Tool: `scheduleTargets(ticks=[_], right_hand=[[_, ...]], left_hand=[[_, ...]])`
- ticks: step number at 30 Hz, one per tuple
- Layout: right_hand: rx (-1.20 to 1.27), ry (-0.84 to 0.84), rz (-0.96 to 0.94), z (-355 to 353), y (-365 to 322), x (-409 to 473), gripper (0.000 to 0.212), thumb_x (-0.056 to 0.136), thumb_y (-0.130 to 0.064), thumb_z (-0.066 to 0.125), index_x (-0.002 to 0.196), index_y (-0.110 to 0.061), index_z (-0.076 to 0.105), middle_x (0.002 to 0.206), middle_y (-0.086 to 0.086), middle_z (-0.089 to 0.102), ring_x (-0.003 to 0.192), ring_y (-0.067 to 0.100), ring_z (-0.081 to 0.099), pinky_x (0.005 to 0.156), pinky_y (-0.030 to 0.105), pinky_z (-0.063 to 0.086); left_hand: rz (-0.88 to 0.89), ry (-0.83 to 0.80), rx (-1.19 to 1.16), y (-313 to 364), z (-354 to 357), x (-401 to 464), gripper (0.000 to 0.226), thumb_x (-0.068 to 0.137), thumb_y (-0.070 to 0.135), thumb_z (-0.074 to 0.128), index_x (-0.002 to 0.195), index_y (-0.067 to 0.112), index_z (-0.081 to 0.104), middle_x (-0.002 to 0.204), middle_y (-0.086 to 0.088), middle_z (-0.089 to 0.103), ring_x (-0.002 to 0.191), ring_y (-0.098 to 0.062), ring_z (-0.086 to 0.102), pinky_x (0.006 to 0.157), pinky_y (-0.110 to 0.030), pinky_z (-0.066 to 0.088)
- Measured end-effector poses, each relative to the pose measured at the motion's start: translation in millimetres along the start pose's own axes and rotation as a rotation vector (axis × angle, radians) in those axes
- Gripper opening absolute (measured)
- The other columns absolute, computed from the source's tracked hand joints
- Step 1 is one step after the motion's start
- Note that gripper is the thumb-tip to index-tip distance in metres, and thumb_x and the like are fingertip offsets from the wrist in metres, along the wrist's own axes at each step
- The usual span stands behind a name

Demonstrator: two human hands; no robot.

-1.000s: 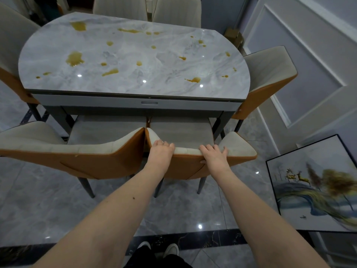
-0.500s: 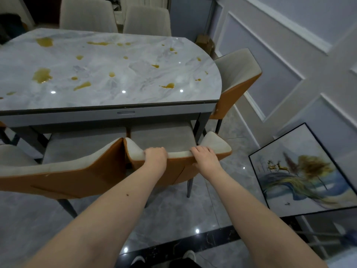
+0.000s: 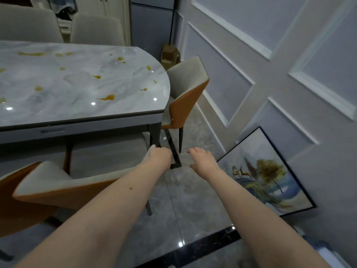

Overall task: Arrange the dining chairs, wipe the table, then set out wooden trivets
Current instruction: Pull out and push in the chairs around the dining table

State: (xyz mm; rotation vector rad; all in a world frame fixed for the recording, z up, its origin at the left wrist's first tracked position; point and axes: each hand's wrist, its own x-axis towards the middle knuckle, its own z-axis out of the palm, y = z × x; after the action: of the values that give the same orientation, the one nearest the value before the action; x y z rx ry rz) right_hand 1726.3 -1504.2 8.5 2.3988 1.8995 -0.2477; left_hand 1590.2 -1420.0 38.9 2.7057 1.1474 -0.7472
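Marble dining table (image 3: 73, 89) fills the upper left of the frame, its pale grey top dotted with yellow-brown spills (image 3: 108, 97). At the lower left, a chair with a cream seat and orange back (image 3: 58, 182) is tucked under the table's near edge. Two bare forearms reach up from the bottom of the frame. The left hand (image 3: 159, 157), near the centre, rests on the right end of this chair's backrest with its fingers curled over the top edge, gripping it. The right hand (image 3: 201, 161), just to its right, hangs free above the grey tiled floor (image 3: 193, 209) with fingers loosely spread, holding nothing. A second cream and orange chair (image 3: 185, 89) stands at the table's rounded right end, near a panelled wall (image 3: 270, 64). Two more chair backs (image 3: 96, 29) show behind the table at the upper left. A framed painting (image 3: 270, 176) leans against the wall at the lower right.
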Motion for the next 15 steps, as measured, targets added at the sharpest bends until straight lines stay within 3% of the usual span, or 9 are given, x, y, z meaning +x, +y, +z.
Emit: scheduleTargets(ticks=[6,15], right_hand=[[-0.004,-0.030,0.049,-20.4,98.5,28.0,0.051,0.092,-0.023,0.060,0.138,-0.017,0.039,0.138,0.005,0.045,0.128,0.024,0.042,0.101,0.036,0.033],[0.001,-0.003,0.033,-40.9,190.4,135.4,0.048,0.094,-0.021,0.056,0.139,-0.020,0.039,0.139,0.003,0.046,0.129,0.022,0.042,0.103,0.036,0.032]], left_hand=[[0.041,0.058,-0.119,54.4,-49.8,64.8,0.027,0.092,0.020,0.054,0.118,0.013,0.053,0.112,-0.005,0.057,0.100,-0.024,0.057,0.082,-0.034,0.044],[0.010,0.120,-0.128,73.6,-110.7,207.9,0.015,0.092,0.016,0.052,0.106,0.012,0.055,0.108,-0.006,0.059,0.097,-0.025,0.059,0.073,-0.032,0.042]])
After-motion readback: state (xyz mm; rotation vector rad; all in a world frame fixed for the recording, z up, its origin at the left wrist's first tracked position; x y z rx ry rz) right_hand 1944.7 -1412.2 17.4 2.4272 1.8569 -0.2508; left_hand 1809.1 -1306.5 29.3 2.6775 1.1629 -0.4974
